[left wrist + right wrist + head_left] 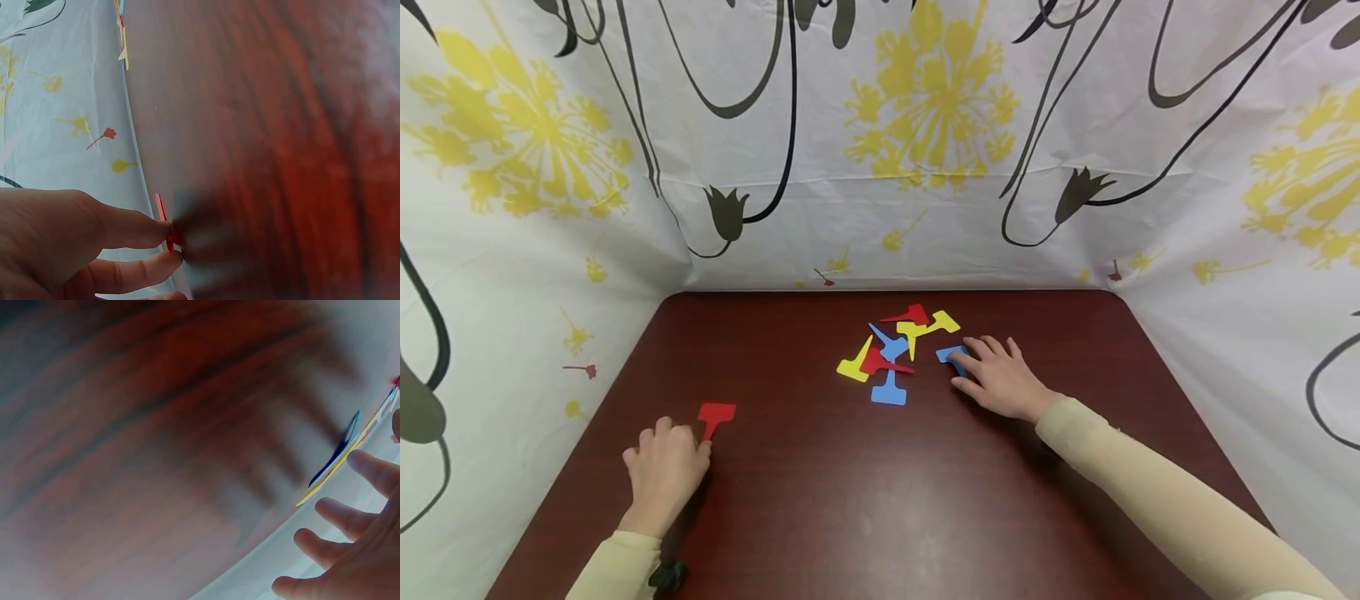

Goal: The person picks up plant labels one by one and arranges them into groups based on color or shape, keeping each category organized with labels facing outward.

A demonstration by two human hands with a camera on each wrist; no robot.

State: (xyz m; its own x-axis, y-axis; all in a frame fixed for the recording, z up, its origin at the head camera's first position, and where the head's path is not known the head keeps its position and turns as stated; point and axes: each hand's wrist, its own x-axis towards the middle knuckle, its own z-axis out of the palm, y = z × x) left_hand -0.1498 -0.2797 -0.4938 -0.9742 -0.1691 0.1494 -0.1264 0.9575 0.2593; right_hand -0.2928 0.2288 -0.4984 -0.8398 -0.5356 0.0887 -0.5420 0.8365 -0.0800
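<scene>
At the left of the table, my left hand (664,471) pinches the narrow stem of a red T-shaped plant label (717,412) between thumb and finger. The left wrist view shows that red label (170,237) edge-on at the fingertips. Toward the back right, my right hand (1003,379) reaches over a blue T-shaped plant label (950,353), fingers spread and partly covering it. In the right wrist view the straight fingers (350,515) are apart, with the blue label (337,450) just past a fingertip.
Left of my right hand lies a loose pile of T-shaped labels: red (916,313), yellow (853,367) and blue (889,392), some overlapping. The dark red-brown table (865,483) has a patterned white curtain (865,225) along its back and sides.
</scene>
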